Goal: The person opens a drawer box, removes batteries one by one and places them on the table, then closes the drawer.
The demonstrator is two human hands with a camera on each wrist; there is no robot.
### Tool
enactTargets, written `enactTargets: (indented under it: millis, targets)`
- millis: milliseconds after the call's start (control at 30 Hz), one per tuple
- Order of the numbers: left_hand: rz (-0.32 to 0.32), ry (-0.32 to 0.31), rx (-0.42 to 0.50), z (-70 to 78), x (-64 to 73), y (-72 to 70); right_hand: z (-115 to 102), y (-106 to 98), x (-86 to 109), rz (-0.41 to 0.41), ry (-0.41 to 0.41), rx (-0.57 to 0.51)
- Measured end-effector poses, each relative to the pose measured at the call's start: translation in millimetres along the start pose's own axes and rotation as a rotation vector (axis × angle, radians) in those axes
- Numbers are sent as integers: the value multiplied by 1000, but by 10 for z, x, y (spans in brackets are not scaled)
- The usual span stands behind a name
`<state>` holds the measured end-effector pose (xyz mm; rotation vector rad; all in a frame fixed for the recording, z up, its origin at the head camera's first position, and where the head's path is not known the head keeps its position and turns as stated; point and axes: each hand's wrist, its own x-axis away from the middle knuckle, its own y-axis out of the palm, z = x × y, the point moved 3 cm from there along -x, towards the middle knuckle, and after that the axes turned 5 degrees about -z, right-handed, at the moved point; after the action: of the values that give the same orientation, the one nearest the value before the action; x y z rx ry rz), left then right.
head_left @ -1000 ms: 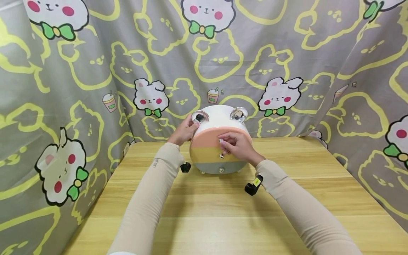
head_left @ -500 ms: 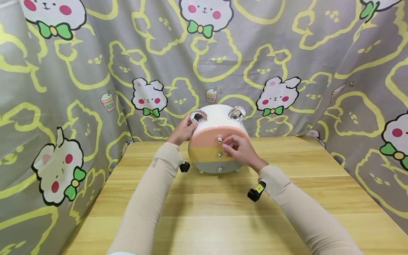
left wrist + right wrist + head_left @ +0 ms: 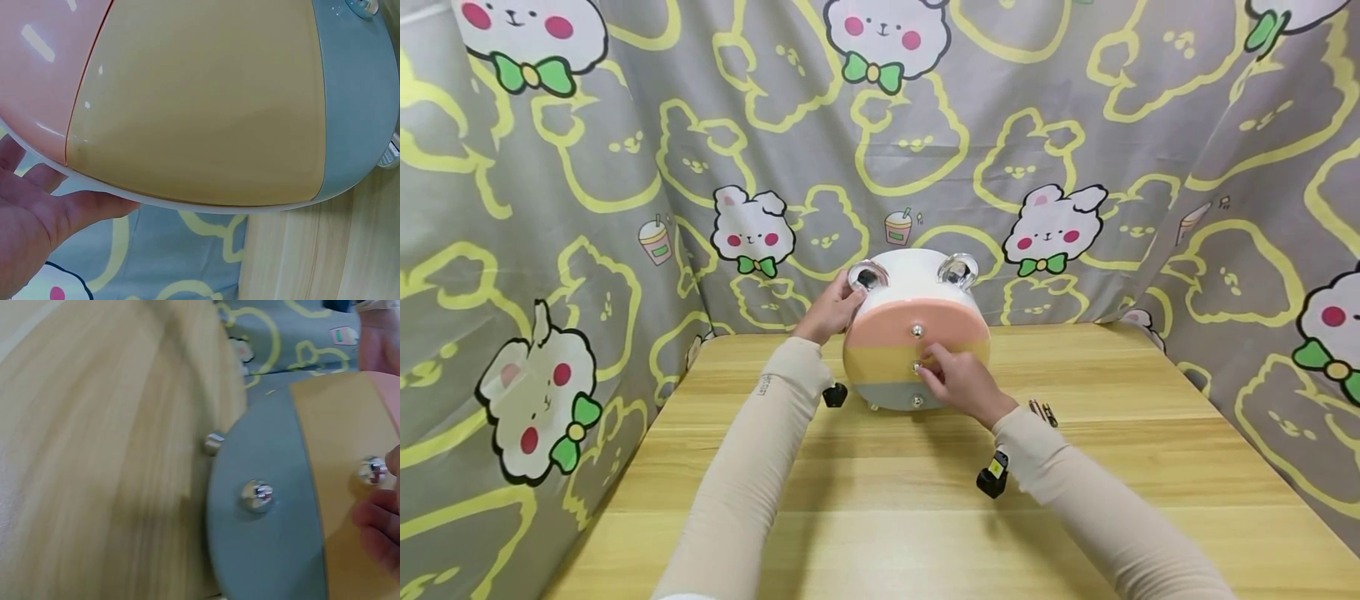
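Note:
A round-fronted mini drawer box (image 3: pixel 868 367) stands on the table, with pink, yellow and grey-blue drawer fronts, all flush. Each front has a silver knob, and two silver ear shapes sit on the white top. My left hand (image 3: pixel 833 308) holds the box's upper left side beside one ear; the left wrist view shows the thumb (image 3: pixel 103 206) along the white rim, with the other fingertips partly hidden. My right hand (image 3: pixel 962 383) has its thumb and curled fingers at the middle knob (image 3: pixel 372 470), on the yellow front. The bottom knob (image 3: pixel 257 495) is untouched.
Several small slim items (image 3: pixel 1042 412) lie on the wooden table (image 3: pixel 880 517) just past my right forearm. A grey patterned curtain (image 3: pixel 820 158) surrounds the table at the back and sides. Black wrist cameras hang below both wrists.
My right hand has let go of the top knob, drawn back a little, then moved down to the middle knob. The small items beside the right forearm have come into sight. My left hand stays put.

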<state>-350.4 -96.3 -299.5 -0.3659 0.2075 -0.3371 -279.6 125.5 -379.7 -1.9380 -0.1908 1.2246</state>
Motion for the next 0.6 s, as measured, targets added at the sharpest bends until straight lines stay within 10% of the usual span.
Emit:
enactTargets:
  millis: [100,233,400,600]
  targets:
    - [5,9,3,-4,2,-9,4,71,24,24,72,-10]
    - [3,16,7,-15,-7,-5,26,155,88,92,363,-216]
    - [2,13,-2,-22,-1,-7,-49,278,133,229,778,-641]
    - [2,15,-13,-13,-1,-9,-187,414,91,355,1071,-1210]
